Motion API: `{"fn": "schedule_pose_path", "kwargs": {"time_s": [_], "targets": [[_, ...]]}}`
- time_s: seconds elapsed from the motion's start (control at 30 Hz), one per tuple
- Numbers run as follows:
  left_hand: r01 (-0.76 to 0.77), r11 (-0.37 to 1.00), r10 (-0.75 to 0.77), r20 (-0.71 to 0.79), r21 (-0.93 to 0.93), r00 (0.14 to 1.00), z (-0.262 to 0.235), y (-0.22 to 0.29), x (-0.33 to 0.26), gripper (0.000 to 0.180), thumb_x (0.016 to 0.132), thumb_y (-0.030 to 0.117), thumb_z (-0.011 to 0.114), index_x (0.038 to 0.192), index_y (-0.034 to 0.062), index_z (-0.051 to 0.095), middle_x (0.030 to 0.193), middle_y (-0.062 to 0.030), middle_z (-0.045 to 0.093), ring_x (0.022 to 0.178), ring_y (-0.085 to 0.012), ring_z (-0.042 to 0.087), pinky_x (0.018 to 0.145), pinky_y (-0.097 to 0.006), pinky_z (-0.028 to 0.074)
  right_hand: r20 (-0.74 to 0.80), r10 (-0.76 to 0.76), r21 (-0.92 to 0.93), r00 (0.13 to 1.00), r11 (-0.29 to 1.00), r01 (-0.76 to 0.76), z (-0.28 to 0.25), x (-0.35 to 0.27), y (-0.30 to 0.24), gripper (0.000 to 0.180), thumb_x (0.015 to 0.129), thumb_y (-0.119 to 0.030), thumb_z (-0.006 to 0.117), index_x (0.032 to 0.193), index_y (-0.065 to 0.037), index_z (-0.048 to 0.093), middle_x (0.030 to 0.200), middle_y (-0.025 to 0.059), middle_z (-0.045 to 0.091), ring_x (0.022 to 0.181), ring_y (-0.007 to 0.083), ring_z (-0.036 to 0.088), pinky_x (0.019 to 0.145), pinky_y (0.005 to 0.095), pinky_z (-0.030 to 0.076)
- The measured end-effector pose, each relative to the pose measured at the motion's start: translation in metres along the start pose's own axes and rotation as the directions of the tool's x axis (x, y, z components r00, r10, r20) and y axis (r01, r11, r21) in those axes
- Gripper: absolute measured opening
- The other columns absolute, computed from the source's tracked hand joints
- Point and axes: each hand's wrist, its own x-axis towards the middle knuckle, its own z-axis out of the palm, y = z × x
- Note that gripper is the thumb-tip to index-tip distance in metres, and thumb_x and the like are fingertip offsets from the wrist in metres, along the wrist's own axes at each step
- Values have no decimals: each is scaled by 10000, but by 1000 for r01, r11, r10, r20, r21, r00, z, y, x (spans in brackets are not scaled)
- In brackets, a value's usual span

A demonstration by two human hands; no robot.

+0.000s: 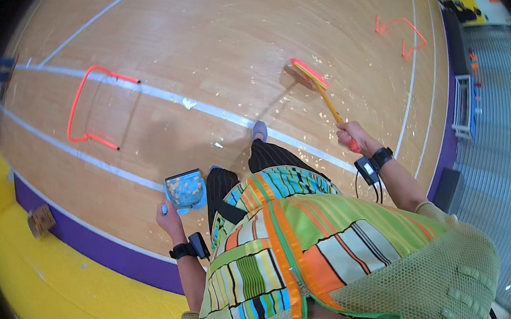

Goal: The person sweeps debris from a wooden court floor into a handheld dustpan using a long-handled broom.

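Note:
My right hand (356,136) is closed around the yellow handle of a broom (328,99). Its red-and-yellow head is tilted over the wooden floor ahead of me, to the right; whether the bristles touch the floor I cannot tell. My left hand (169,217) grips the handle of a blue dustpan (185,190) by my feet, with its dark front edge facing away from me. Pale scraps lie inside the pan. More pale scraps (306,117) are scattered over the floor around the broom, and a larger whitish piece (188,103) lies on a white line.
Two red hurdle-like frames stand on the floor, one at the left (76,110) and another at the far right (414,26). A yellow padded ledge (95,294) with a purple side runs along the left, with a small brown box (41,220) by it. Grey ribbed sheeting (508,108) lies to the right.

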Motion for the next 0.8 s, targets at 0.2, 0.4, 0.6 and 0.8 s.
{"fn": "schedule_pose_path", "kwargs": {"time_s": [0.2, 0.4, 0.6, 0.8], "targets": [[38, 998, -30, 143, -56, 989, 84, 97, 23, 111, 811, 101, 560, 778, -2, 582, 742, -27, 533, 673, -103, 506, 573, -233, 462, 236, 230, 532, 944, 783, -323, -23, 16, -66, 229, 834, -42, 433, 641, -107, 328, 497, -62, 295, 366, 35, 268, 324, 174, 211], [5, 1000, -4, 259, -6, 966, 168, 202, 72, 124, 806, 107, 565, 805, -14, 595, 797, -53, 564, 694, -115, 539, 593, -230, 498, 567, 202, 628, 798, 522, -578, -14, -6, -148, 121, 844, -52, 466, 747, -28, 399, 555, -57, 351, 377, -5, 316, 282, 126, 268], [75, 997, -76, 222, 17, 972, 220, 301, 107, 151, 797, 110, 565, 822, -35, 595, 804, -80, 585, 688, -133, 564, 593, -220, 506, 564, 136, 645, 815, 544, -537, -34, -21, -211, 123, 856, -67, 483, 829, 48, 452, 580, -39, 363, 389, -3, 313, 279, 130, 241], [8, 999, -18, 230, 44, 973, 291, 358, 150, 153, 790, 105, 554, 823, -37, 599, 806, -75, 579, 694, -139, 565, 609, -224, 504, 197, 129, 654, 972, 721, -229, -77, -18, -231, 127, 835, -66, 499, 738, 7, 463, 566, -41, 363, 391, 6, 300, 302, 152, 200]]}}
